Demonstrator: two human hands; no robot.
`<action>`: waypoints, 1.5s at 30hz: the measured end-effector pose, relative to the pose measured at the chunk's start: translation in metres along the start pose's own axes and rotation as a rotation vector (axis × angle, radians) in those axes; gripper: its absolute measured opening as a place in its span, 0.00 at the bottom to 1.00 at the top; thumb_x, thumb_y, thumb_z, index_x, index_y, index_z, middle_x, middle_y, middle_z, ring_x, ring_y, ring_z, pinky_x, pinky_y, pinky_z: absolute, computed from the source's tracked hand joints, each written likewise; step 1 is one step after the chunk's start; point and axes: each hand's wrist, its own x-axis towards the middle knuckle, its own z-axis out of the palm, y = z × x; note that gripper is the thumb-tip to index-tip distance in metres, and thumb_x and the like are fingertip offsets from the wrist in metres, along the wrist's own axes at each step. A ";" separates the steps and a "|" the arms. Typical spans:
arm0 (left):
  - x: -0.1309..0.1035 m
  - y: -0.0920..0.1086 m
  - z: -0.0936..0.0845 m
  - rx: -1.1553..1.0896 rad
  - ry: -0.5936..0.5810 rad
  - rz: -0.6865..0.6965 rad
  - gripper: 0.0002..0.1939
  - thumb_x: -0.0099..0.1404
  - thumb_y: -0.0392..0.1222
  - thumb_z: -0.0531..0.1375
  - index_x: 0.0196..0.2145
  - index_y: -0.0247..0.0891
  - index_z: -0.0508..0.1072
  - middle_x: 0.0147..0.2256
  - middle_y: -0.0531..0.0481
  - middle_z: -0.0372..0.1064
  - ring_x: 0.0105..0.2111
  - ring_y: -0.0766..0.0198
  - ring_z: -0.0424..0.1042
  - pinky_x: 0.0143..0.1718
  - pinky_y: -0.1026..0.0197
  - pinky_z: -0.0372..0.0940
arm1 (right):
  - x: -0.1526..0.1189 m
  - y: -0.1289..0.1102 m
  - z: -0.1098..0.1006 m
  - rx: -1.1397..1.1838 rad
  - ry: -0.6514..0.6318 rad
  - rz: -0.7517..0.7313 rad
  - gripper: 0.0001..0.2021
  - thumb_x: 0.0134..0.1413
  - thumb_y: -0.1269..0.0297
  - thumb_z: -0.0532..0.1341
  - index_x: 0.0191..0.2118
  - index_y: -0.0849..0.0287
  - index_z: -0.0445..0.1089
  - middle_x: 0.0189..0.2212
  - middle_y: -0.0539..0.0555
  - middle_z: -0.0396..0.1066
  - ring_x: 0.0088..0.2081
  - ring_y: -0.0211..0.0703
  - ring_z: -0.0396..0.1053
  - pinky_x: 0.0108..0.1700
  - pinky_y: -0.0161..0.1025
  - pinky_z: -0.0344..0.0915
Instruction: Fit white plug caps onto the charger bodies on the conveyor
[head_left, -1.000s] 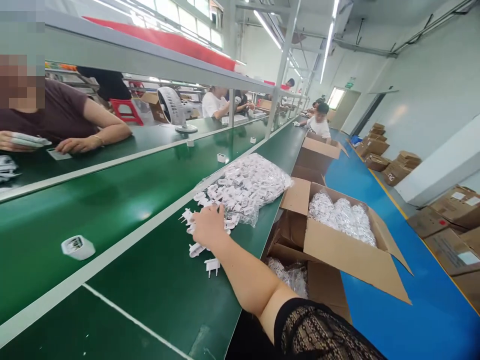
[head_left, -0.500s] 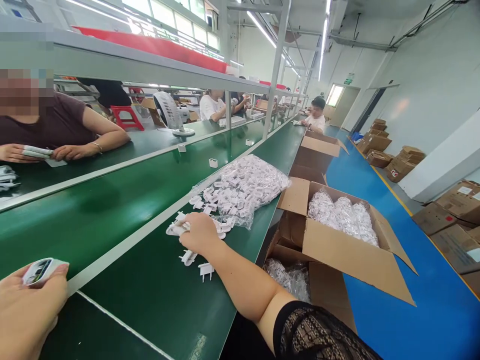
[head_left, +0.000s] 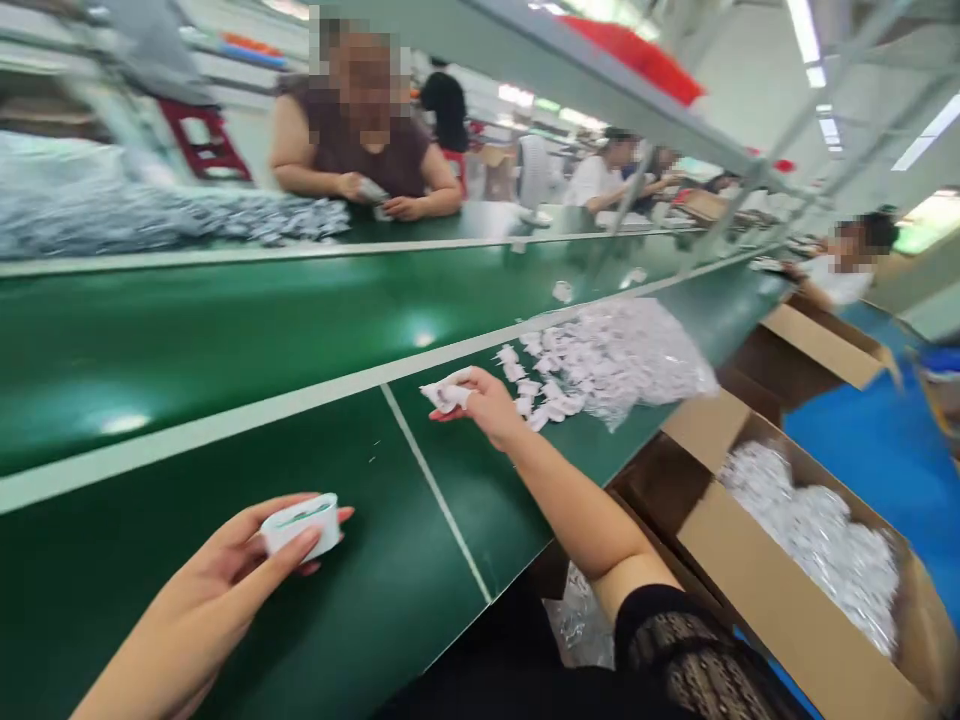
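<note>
My left hand [head_left: 247, 570] is closed around a small white oval plastic housing [head_left: 324, 532], its hollow side tilted up, over the green bench at lower left. Between the fingers of my right hand [head_left: 491, 405] is a white plastic part [head_left: 448, 392], blurred by motion, so its exact form is unclear. Just beyond that hand, loose white pronged plastic parts [head_left: 551, 395] spill out of a clear plastic bag [head_left: 645, 350] full of the same kind.
A green conveyor belt [head_left: 300, 330] runs behind a pale rail [head_left: 247, 420], carrying a few white pieces. Open cardboard boxes [head_left: 795, 570] with bagged white parts stand at right. Across the belt a person [head_left: 367, 150] handles parts beside a large pile [head_left: 187, 220].
My view has swung left. My right hand has drawn away from the loose parts with a white piece in it, towards my left hand, which still holds the housing.
</note>
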 end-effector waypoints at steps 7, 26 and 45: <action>-0.004 -0.018 0.006 -0.369 0.067 -0.024 0.42 0.67 0.78 0.68 0.62 0.42 0.71 0.50 0.38 0.84 0.53 0.40 0.84 0.59 0.36 0.79 | -0.028 0.000 0.070 -0.072 -0.313 0.039 0.26 0.47 0.37 0.80 0.36 0.57 0.86 0.39 0.57 0.88 0.44 0.53 0.87 0.55 0.53 0.84; -0.005 -0.036 0.014 -0.174 0.046 0.159 0.30 0.74 0.70 0.67 0.60 0.45 0.79 0.49 0.45 0.83 0.46 0.50 0.81 0.53 0.52 0.77 | -0.051 0.042 0.086 -0.330 -0.200 -0.202 0.18 0.43 0.57 0.86 0.37 0.52 0.82 0.37 0.51 0.85 0.42 0.47 0.84 0.54 0.48 0.83; -0.014 -0.024 0.010 -0.003 0.075 0.234 0.22 0.80 0.58 0.64 0.62 0.45 0.81 0.52 0.45 0.83 0.48 0.50 0.80 0.53 0.53 0.77 | -0.064 0.030 0.080 -0.641 -0.309 -0.605 0.10 0.62 0.71 0.75 0.46 0.47 0.86 0.40 0.50 0.88 0.38 0.44 0.84 0.43 0.43 0.83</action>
